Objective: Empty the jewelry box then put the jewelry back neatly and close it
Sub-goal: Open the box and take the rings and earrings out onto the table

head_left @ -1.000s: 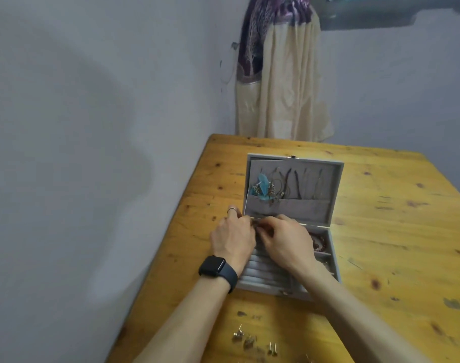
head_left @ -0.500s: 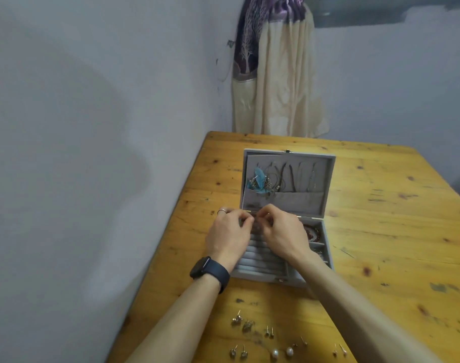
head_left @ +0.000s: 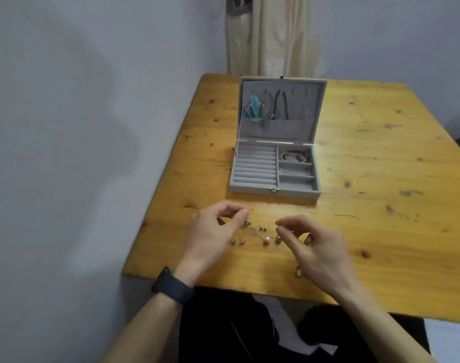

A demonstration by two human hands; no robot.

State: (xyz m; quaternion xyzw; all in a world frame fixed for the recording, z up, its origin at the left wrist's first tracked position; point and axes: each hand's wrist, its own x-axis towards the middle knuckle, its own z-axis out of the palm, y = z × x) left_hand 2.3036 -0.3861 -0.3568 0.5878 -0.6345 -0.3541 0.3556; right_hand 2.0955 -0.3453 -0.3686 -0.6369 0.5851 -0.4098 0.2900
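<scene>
Your jewelry box (head_left: 274,166) sits open on the wooden table (head_left: 367,179), a bit left of the middle, lid (head_left: 281,111) standing up at the back. Lid lining holds hanging necklaces (head_left: 281,103) and a blue feather piece (head_left: 255,108), their ends tucked in the pocket strip below. Base: ring-roll slots (head_left: 255,165) on the left look bare. Right side has three small compartments; the far one holds a coiled bracelet (head_left: 294,157), the middle one a thin silvery piece I can't identify, the near one looks bare. Small clasp on the front edge.

Nearer to you, well apart from the box, little earrings (head_left: 263,227) lie in loose rows on the table: a pair of studs, a pearl stud (head_left: 266,241), two more small pieces (head_left: 238,241) to the left, one more (head_left: 299,272) by your right wrist.

Your left hand (head_left: 210,237) is low over the left end of the earrings, thumb and forefinger pinched on a tiny metal piece (head_left: 246,223); too blurred to say what kind. Black watch (head_left: 171,285) on that wrist. Your right hand (head_left: 315,247) is low over the right end, thumb and forefinger tips close together; can't tell whether anything is between them. A ring (head_left: 308,241) shows on one curled finger.

Grey wall on the left, cream curtain (head_left: 270,35) behind the table's far edge, dark clothing in your lap.
</scene>
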